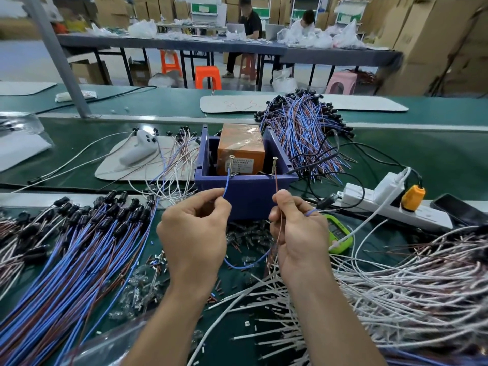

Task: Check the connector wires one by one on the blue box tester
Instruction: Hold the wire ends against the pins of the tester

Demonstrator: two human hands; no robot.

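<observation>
The blue box tester [245,191] stands in the middle of the green bench, with an orange unit [241,147] inside and two upright screws, left screw [231,163] and right screw [274,165], at its front rim. My left hand [194,233] pinches a blue wire [226,184] whose tip touches the left screw. My right hand [299,233] pinches a brown wire [276,184] that reaches up to the right screw. The blue wire loops below and between both hands.
Blue-brown connector wires lie heaped at the left [66,254] and behind the box [303,128]. White wires [396,286] pile at the right. A power strip [390,204], a green meter [340,233], a phone [459,210] and a white controller [140,149] lie around.
</observation>
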